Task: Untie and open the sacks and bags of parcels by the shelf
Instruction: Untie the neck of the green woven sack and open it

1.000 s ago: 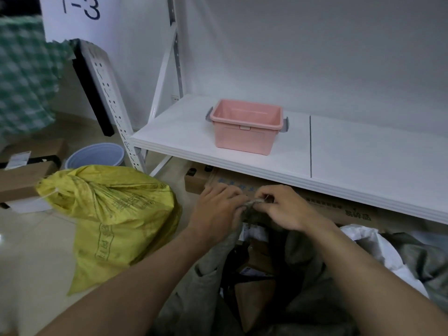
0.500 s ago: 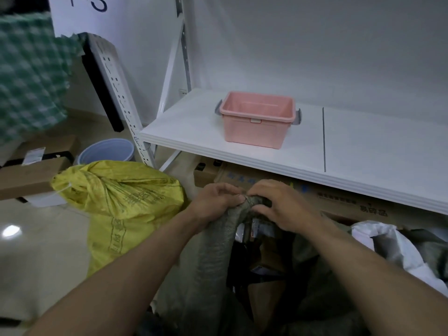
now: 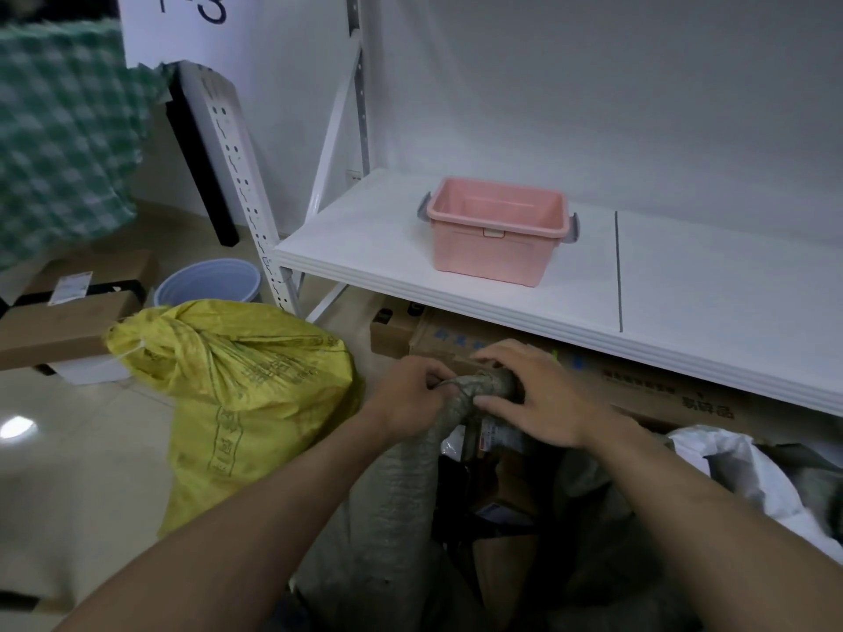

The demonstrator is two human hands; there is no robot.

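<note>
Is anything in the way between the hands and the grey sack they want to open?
No, nothing visible is in the way. The left hand and the right hand both grip the twisted neck of the grey sack directly. The yellow sack sits to its left, not between.

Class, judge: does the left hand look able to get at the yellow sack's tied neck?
Probably yes, once the left hand lets go of the grey sack: nothing lies between it and the yellow sack.
</note>
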